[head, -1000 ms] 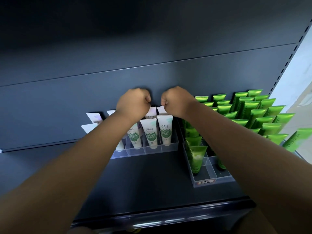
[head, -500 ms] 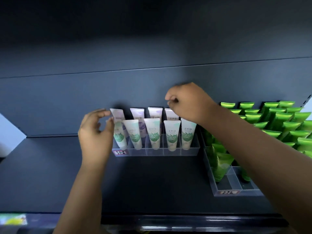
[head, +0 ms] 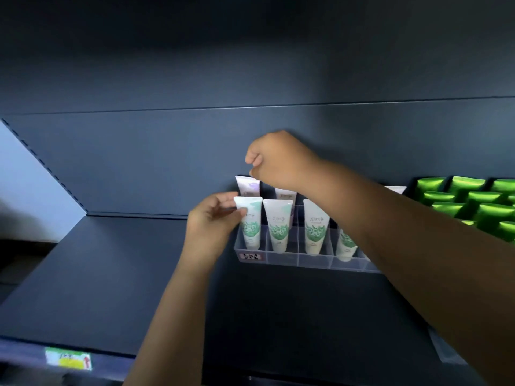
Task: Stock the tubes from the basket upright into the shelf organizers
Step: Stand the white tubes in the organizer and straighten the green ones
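Note:
A clear plastic organizer stands on the dark shelf, with several white tubes upright in its slots. My left hand pinches the top edge of the leftmost front white-and-green tube between thumb and fingers. My right hand hovers above the back row with its fingers curled; its fingertips are just above the white-and-purple tube. I cannot tell whether it touches that tube. My right forearm hides the organizer's right end. No basket is in view.
Several bright green tubes stand packed in rows at the far right. The dark shelf surface stretches left to a perforated side upright. A price label is stuck on the shelf's front edge.
The view has swung left. My left hand has gone from beside the leftmost front tube to pinching its top. My right hand stays curled above the back row.

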